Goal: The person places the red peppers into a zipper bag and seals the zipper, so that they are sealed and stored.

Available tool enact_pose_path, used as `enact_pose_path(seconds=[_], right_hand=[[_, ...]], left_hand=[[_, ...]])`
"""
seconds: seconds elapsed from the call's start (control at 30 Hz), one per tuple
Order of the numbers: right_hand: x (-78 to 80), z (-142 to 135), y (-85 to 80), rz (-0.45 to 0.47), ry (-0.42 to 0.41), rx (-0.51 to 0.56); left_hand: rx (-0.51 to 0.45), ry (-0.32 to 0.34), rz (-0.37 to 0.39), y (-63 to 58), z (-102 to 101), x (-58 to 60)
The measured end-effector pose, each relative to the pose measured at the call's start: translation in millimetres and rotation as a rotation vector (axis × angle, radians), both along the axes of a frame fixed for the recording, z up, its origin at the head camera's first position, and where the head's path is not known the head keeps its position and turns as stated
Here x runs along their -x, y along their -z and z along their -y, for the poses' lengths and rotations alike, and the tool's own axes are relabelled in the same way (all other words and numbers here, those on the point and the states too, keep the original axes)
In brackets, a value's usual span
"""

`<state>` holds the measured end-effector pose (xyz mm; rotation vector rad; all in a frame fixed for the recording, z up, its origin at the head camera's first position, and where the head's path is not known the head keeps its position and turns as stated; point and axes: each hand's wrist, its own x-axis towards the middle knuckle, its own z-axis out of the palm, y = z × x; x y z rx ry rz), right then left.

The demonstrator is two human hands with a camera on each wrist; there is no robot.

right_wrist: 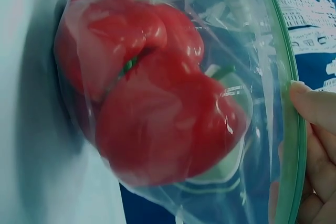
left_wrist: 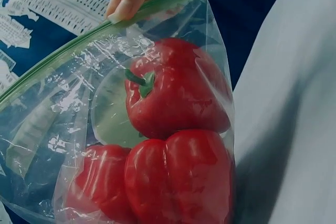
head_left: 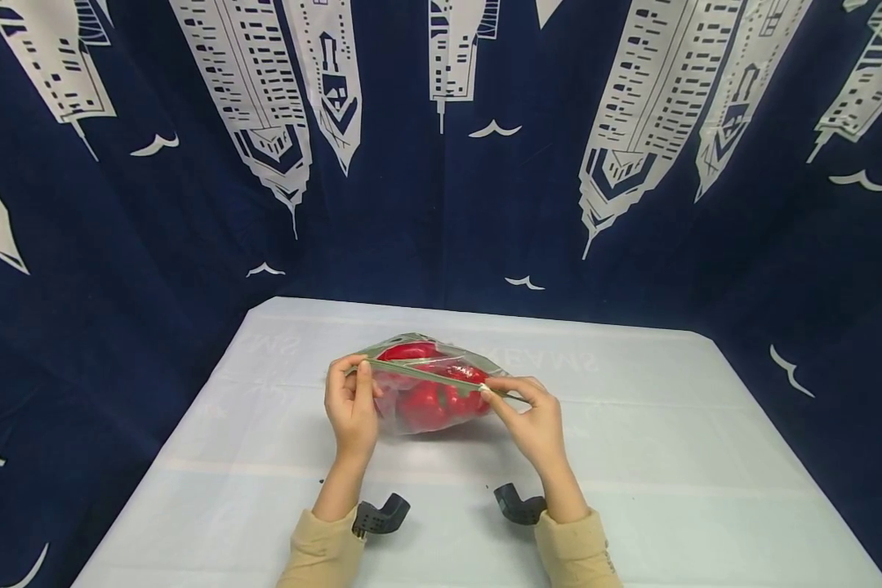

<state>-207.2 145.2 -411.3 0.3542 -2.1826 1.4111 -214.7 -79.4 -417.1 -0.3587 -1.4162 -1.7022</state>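
Observation:
A clear zip bag (head_left: 389,412) with a green seal strip stands on the white table, its top edge stretched between both hands. Inside it are several red bell peppers (head_left: 422,406), one showing a green stem (left_wrist: 137,78) in the left wrist view. The left hand (head_left: 353,408) pinches the left end of the green strip between thumb and fingers. On the other side, the right hand (head_left: 532,420) pinches the strip near its right end. Close up in the right wrist view, the thumb (right_wrist: 315,106) presses against the green seal (right_wrist: 290,129).
A white-covered table (head_left: 669,457) extends around the bag. Behind it hangs a dark blue curtain (head_left: 426,212) printed with white buildings and birds. Each wrist wears a black camera mount, the left mount (head_left: 384,514) and the right mount (head_left: 518,505).

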Motion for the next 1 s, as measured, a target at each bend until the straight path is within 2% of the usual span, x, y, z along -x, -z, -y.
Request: enact_pose_path(seconds=[0.23,0.73,0.83,0.87,1.0], right_hand=[[1.4,-8,-1.1,-0.038,0.016,0.013],[4.7,-28,-2.3,-0.026,0.132,0.024],[5.8,-32,-1.3,-0.048,0.147,0.035],[9.5,-35,4.0,-0.07,0.137,0.058],[10.0,-36,4.4,-0.073,0.156,0.069]], left_hand=[[-0.035,-0.01,0.017,-2.3,5,-0.8],[-0.124,-0.067,0.08,-4.5,18,-0.9],[-0.145,-0.071,0.084,-4.5,20,-0.4],[-0.152,-0.069,0.083,-4.5,21,-0.1],[-0.179,-0.065,0.078,-4.5,24,0.2]])
